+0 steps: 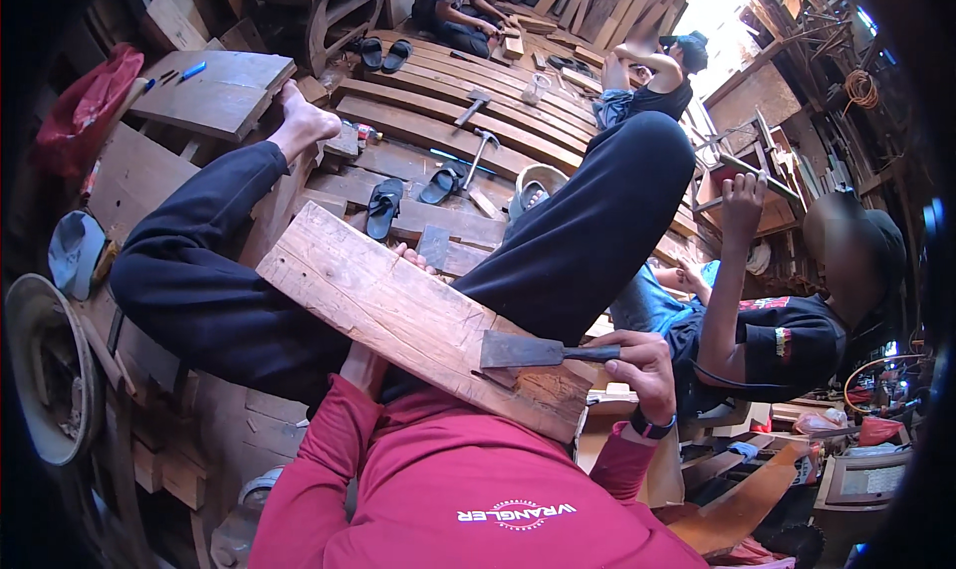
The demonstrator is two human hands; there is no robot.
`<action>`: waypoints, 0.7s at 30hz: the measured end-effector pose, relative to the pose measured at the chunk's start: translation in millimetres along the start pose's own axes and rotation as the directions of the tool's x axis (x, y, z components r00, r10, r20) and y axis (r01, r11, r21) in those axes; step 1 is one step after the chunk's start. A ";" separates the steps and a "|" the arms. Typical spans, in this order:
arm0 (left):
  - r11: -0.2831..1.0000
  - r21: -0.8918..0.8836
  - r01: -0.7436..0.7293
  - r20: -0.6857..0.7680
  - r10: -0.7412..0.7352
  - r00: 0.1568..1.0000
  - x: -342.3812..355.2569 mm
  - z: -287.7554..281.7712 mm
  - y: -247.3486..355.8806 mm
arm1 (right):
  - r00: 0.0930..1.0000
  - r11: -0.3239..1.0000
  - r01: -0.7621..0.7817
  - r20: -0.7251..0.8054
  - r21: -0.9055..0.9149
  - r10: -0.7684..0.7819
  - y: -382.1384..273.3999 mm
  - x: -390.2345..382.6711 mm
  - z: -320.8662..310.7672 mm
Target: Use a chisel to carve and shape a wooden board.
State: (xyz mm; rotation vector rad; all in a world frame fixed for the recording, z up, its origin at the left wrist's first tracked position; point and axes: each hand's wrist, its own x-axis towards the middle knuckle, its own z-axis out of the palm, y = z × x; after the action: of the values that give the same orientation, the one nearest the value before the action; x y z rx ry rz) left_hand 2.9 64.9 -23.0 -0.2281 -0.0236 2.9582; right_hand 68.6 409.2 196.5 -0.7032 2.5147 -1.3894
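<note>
Timber slab [398, 305] lies across the person's legs [593, 235]; it is likely heavy, stiff and hard to break, its bare grain offering fair friction; the long edges seem the best hold. Left hand [413, 258] reaches beneath, fingers showing at the far edge, their firmness impossible to tell; right hand [642, 370] pinches a broad chisel [521, 351] by its handle [590, 353].

Wooden board [398, 305] (cracked), slanted, dark chisel [523, 351] atop
</note>
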 end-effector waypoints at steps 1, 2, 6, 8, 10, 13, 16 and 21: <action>1.000 0.009 -0.011 0.025 0.011 1.000 0.5 0.3 1.5 | 1.000 1.000 -0.001 0.000 0.000 0.001 -0.8 1.0 2.1; 1.000 0.019 -0.023 0.050 0.022 0.998 0.5 0.5 2.3 | 0.999 1.000 -0.022 0.030 -0.021 0.023 -1.9 1.7 3.9; 0.997 -0.008 0.072 0.076 -0.071 0.995 -4.6 15.8 -0.5 | 0.955 0.996 -0.019 0.292 -0.093 0.045 -6.9 12.9 22.8; 0.997 0.022 0.070 0.161 -0.073 0.984 -6.5 14.4 1.6 | 0.935 0.984 -0.051 0.338 -0.168 0.107 -9.3 16.5 26.1; 0.997 0.027 0.068 0.084 -0.070 0.994 -5.8 15.6 2.3 | 0.953 0.989 -0.051 0.290 -0.141 0.090 -11.5 15.2 23.8; 0.997 0.020 0.069 0.034 -0.069 0.997 1.7 -9.9 4.6 | 0.965 0.991 -0.067 0.246 -0.114 0.094 -11.0 10.3 11.1; 0.999 0.034 -0.037 -0.080 0.040 0.996 9.7 -32.8 7.9 | 0.965 0.988 -0.081 0.238 -0.128 0.110 -9.4 7.6 0.4; 1.000 0.019 -0.018 -0.036 0.019 0.999 12.1 -29.2 2.8 | 0.970 0.992 -0.020 0.238 -0.124 0.049 -6.1 17.4 29.9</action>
State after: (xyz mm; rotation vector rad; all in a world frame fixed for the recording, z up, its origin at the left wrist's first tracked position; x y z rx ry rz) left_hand -4.9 64.4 -53.7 -0.2809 0.0105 2.9705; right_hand 66.6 375.6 186.4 -0.7939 2.4204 -1.0746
